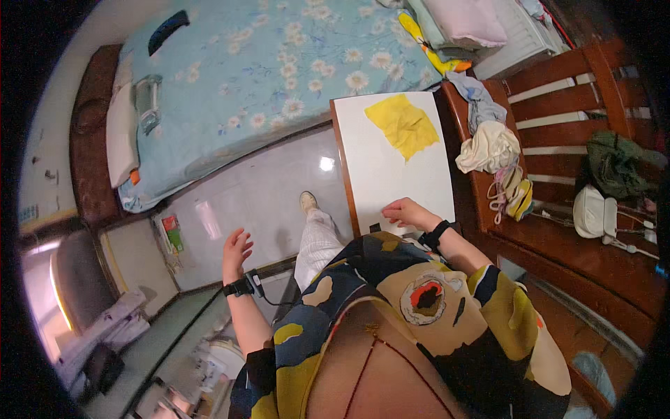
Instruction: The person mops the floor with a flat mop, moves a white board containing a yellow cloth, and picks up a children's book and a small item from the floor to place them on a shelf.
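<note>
A white-topped table (391, 178) with a brown edge stands in front of me. On its far part lies a crumpled yellow cloth (403, 126). Low over the table's near end is my right hand (410, 214), its fingers stretched apart with nothing in them. Close by, at the table's near corner, sits a small black object (375, 228) whose kind I cannot make out. My left hand (238, 254) hangs in the air above the floor, left of my leg, empty with loosely spread fingers. Both wrists wear black bands.
A bed (279, 63) with a blue floral sheet spans the far side. To the right, a wooden bench (586, 244) bears clothes (488, 143), a dark green bag (614, 160) and a white case (593, 209). Grey floor (272, 171) lies between bed and table; a red-green box (171, 234) stands left.
</note>
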The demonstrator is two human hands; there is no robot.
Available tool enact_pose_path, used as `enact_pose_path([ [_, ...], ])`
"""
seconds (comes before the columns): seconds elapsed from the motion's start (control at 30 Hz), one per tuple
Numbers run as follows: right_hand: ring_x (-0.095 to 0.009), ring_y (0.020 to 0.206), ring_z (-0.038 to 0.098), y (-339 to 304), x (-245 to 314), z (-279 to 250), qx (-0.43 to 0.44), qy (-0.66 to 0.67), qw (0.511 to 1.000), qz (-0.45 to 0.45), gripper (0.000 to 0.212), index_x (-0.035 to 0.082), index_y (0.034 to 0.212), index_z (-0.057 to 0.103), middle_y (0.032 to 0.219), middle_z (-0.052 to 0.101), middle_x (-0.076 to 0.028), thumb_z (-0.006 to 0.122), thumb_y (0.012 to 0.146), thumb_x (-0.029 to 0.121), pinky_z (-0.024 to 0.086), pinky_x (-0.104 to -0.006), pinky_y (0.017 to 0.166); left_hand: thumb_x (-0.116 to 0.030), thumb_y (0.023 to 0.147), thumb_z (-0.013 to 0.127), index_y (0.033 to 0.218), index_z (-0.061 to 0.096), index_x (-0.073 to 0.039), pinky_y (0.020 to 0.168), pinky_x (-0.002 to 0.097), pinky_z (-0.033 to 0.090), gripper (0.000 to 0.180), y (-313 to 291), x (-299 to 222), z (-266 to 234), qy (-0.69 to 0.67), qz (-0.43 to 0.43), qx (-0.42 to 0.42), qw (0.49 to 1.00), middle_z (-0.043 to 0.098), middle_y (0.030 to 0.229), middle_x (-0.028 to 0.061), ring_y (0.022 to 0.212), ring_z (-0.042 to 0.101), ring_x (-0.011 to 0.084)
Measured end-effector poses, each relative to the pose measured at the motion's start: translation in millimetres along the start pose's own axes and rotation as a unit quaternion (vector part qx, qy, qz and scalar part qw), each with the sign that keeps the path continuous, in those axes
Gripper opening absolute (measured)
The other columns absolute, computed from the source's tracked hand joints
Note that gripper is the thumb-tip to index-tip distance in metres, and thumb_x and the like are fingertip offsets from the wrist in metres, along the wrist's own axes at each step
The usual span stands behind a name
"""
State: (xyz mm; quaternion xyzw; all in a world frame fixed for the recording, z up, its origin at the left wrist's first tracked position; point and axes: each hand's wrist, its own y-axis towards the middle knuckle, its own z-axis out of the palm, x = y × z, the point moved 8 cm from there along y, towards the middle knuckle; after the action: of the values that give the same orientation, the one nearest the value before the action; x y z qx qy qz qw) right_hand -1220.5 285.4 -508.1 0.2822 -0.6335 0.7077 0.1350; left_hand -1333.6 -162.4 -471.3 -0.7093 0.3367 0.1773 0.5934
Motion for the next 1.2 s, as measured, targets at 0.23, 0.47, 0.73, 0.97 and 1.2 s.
enact_pose_path([
  [0.23,-0.013,0.091,0.05,43,56,58,-0.031,0.064,0.995,0.076,0.041,0.009,0.115,0.052,0.101,0.055,-0.001,0.054,0.082,0.034,0.044,-0.0321,0.071,-0.022,0.082,0.055,0.112,0.049,-0.007,0.054,0.0238,0.042,0.034,56,87,-102,-0.041,-0.141,-0.012,0.989,0.059,0.093,0.0034,0.068,0.056,0.0121],
  [0.47,-0.024,0.107,0.046,77,-3,75,-0.02,0.091,0.979,0.18,0.067,0.004,0.125,0.037,0.114,0.049,-0.011,0.06,0.077,0.043,0.042,-0.0449,0.076,-0.022,0.079,0.058,0.11,0.051,-0.014,0.056,0.0256,0.042,0.032,28,137,-166,-0.034,-0.24,-0.077,0.967,0.06,0.089,-0.0016,0.065,0.055,0.0095],
  [0.73,-0.024,0.107,0.046,118,-42,77,0.222,-0.107,0.963,0.108,0.039,0.006,0.114,0.051,0.119,0.049,-0.008,0.052,0.084,0.03,0.039,-0.0427,0.085,-0.032,0.08,0.057,0.123,0.04,-0.008,0.068,0.0342,0.046,0.052,-16,165,-171,-0.111,-0.284,-0.102,0.947,0.054,0.109,0.0084,0.086,0.055,0.022],
  [0.97,-0.025,0.099,0.05,207,31,64,0.171,-0.273,0.932,0.168,0.038,0.005,0.111,0.052,0.111,0.053,-0.009,0.05,0.084,0.032,0.041,-0.041,0.08,-0.035,0.079,0.057,0.12,0.043,-0.008,0.061,0.0327,0.046,0.05,-26,216,-176,-0.168,-0.308,-0.147,0.925,0.056,0.104,0.0053,0.081,0.055,0.0191],
  [1.2,-0.024,0.095,0.052,257,82,61,0.167,-0.317,0.92,0.158,0.037,0.006,0.11,0.053,0.107,0.054,-0.007,0.05,0.083,0.032,0.042,-0.0405,0.077,-0.031,0.076,0.053,0.114,0.05,-0.004,0.058,0.0376,0.047,0.046,-36,265,-186,-0.158,-0.327,-0.176,0.915,0.058,0.098,0.0075,0.074,0.059,0.0208],
])
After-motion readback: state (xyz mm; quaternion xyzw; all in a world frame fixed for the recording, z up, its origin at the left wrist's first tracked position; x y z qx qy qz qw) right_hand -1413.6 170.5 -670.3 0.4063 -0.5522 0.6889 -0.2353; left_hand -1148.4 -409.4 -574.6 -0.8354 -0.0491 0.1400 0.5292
